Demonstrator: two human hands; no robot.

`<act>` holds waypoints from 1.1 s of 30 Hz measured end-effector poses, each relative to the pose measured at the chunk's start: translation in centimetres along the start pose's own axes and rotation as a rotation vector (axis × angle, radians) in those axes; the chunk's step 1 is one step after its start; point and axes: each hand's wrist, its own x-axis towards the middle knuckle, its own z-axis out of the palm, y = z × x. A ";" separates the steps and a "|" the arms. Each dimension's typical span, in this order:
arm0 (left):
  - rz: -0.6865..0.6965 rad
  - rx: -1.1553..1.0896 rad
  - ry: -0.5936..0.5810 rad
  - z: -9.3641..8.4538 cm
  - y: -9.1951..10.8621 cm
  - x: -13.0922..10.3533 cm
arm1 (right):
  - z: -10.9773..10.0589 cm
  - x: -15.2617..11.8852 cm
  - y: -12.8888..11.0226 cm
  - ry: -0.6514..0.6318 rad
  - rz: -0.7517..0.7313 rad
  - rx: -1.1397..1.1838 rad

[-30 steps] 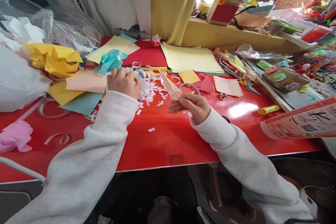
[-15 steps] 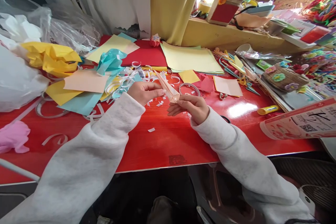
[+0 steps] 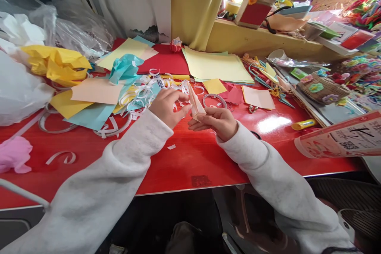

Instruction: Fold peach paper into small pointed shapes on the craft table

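A folded piece of pale pink paper (image 3: 195,104), narrow and pointed at its top, is held above the red table. My right hand (image 3: 218,122) pinches its lower end between thumb and fingers. Just left of the paper is my left hand (image 3: 170,107), its thumb and fingers apart, the fingertips close to the paper's left edge. Whether they touch it is hard to tell. Behind the hands lie white curled paper strips (image 3: 143,92) and a ring of tape (image 3: 214,96).
Coloured sheets (image 3: 97,91) and crumpled yellow paper (image 3: 58,65) lie left. Pale yellow sheets (image 3: 218,65) are at the back. A glue stick (image 3: 303,124) and a printed cup (image 3: 342,137) are at the right. The red table's (image 3: 178,170) front edge is near me.
My left hand has opened from its pinch on the paper and shifted slightly right. The folded paper now points more upright. My right hand has hardly moved.
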 end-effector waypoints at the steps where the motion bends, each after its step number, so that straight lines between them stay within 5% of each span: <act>1: 0.091 0.117 0.093 0.1 0.0 -0.2 | 0.0 0.1 0.0 0.015 0.003 0.003; 5: 0.457 0.419 0.193 0.3 0.1 -0.6 | 0.0 0.2 0.0 0.074 -0.021 0.017; 8: 0.576 0.499 0.192 0.3 0.2 -0.7 | 0.1 0.1 -0.1 0.104 -0.053 -0.009; 26: 0.588 0.441 0.212 0.7 0.7 -1.0 | 0.6 -0.4 0.4 0.145 -0.231 -0.220; 33: 0.566 0.392 0.173 0.9 0.5 -1.0 | 0.1 -0.6 0.4 0.138 -0.276 -0.482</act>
